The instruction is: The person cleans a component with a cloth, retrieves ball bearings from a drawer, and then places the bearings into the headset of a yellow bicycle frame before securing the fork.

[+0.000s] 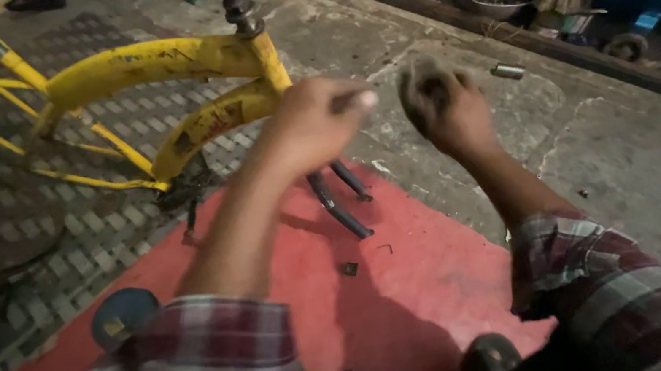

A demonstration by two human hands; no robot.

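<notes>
Two hands hover apart over the yellow frame [162,67]: left hand [314,124] pinches a thin stiff rod [353,100], right hand [441,107] closes on something greasy, probably slippery.

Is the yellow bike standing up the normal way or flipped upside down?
Upside down. The yellow bike frame rests on the ground, and its dark fork legs have no wheel between them; they lie over the red mat.

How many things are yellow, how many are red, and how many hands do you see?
Yellow: 1, the bicycle frame
Red: 1, the mat
Hands: 2, the left hand and the right hand
Total: 4
</notes>
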